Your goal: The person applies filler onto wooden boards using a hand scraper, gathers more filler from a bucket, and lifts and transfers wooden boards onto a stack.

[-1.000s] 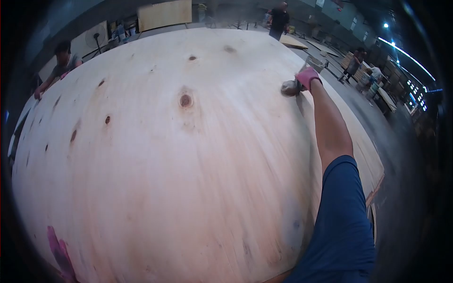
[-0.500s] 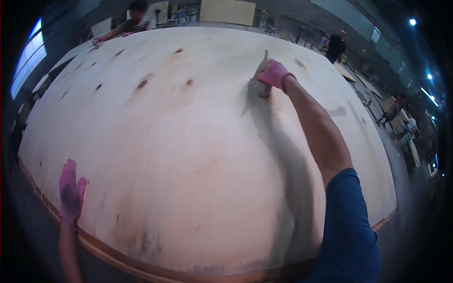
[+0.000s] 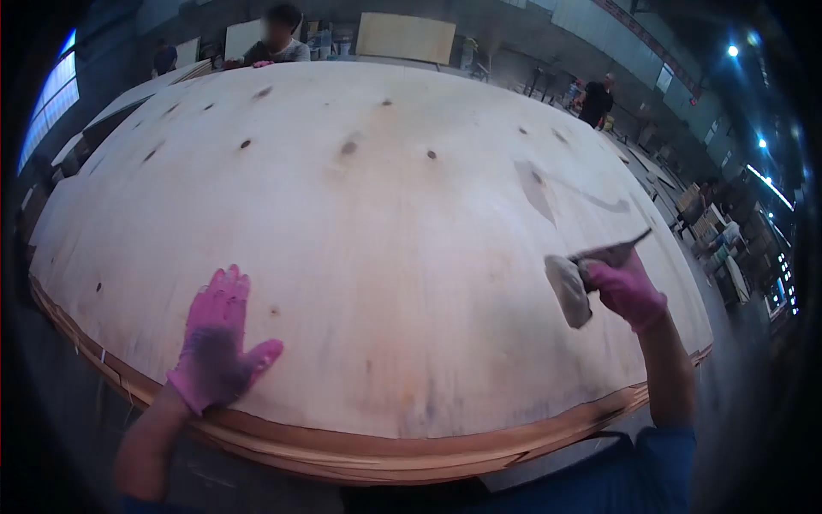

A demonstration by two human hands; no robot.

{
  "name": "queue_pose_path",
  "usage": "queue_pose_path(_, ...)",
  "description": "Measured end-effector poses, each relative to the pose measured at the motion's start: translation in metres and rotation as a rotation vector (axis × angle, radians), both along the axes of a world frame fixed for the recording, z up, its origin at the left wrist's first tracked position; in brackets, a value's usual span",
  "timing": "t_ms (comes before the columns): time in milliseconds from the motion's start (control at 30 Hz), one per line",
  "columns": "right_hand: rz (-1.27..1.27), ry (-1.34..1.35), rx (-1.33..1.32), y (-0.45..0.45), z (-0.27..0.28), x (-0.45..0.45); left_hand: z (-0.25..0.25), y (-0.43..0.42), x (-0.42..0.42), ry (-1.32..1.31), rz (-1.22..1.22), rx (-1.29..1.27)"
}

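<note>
A large pale plywood sheet (image 3: 368,240) with several dark knots spreads out before me. My left hand (image 3: 218,347), in a pink glove with a dark smudge on its back, lies flat near the front left edge, fingers stretched out. At the right, my pink-gloved right hand (image 3: 632,291) is closed around a putty knife (image 3: 612,252) with a thin, dark edge. A grey-beige lump (image 3: 567,293), perhaps putty, shows beside the fingers at the tool's left end. Whether the tool touches the wood I cannot tell.
Layered sheet edges (image 3: 360,450) run along the front of the stack. Another person (image 3: 278,43) is at the far edge, and someone in dark clothes (image 3: 597,101) stands at the far right. A grey streak (image 3: 591,197) marks the wood, and an upright board (image 3: 405,38) stands behind.
My right hand has come back towards me and to the right with the putty knife. My left hand appears further right on the sheet. The far person's arm is drawn in.
</note>
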State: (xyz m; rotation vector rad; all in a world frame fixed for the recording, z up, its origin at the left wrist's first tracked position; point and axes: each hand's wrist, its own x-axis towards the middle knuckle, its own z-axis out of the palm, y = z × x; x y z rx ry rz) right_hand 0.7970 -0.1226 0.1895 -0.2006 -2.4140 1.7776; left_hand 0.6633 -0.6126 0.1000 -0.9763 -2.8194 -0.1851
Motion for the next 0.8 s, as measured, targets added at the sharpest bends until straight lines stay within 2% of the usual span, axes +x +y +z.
queue_pose_path(100,-0.019,0.002,0.006,-0.022,0.009,0.006,0.003,-0.006,-0.005,-0.024,-0.039,0.012)
queue_pose_path(200,-0.006,0.041,0.011,-0.033,0.024,-0.028,0.003,-0.003,-0.005,0.003,-0.024,-0.003)
queue_pose_path(233,-0.030,0.128,-0.011,-0.038,0.025,-0.043,0.003,-0.004,-0.005,0.028,-0.018,0.033)
queue_pose_path(267,-0.004,0.150,0.087,-0.022,0.022,-0.057,0.001,-0.006,-0.008,0.048,-0.039,0.070)
queue_pose_path(333,0.078,0.151,-0.028,-0.008,0.030,-0.064,-0.002,-0.006,-0.004,0.059,-0.077,0.080)
queue_pose_path(367,0.070,0.179,-0.093,-0.006,0.034,-0.055,-0.003,-0.005,-0.006,0.071,-0.084,0.071)
queue_pose_path(500,-0.065,0.141,0.020,0.041,0.041,0.015,-0.002,0.008,-0.004,0.002,-0.109,0.074)
queue_pose_path(800,-0.431,-0.183,0.126,0.138,0.049,0.196,0.002,0.021,-0.002,0.080,-0.113,-0.077)
